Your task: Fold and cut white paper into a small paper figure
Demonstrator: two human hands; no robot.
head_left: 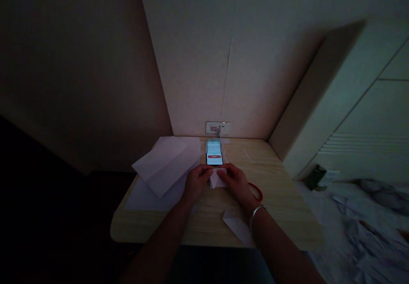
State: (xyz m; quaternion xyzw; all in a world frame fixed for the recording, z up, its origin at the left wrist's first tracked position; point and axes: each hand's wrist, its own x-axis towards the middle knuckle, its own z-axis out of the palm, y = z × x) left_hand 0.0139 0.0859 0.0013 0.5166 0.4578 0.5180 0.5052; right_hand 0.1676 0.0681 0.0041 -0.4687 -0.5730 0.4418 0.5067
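pale wood-grain table (284,207) bore large loose white paper sheets (164,162) at left, seemingly unworked. left hand (195,183) and right hand (237,183) were close together, thumb and fingers of each pinching. elongated white paper piece (237,226) lay near right forearm (275,241). lit rectangular phone (214,158) sat just beyond hands. smallest: layered white paper square (217,181), held between both pinches; folding seemed begun, completion unclear.
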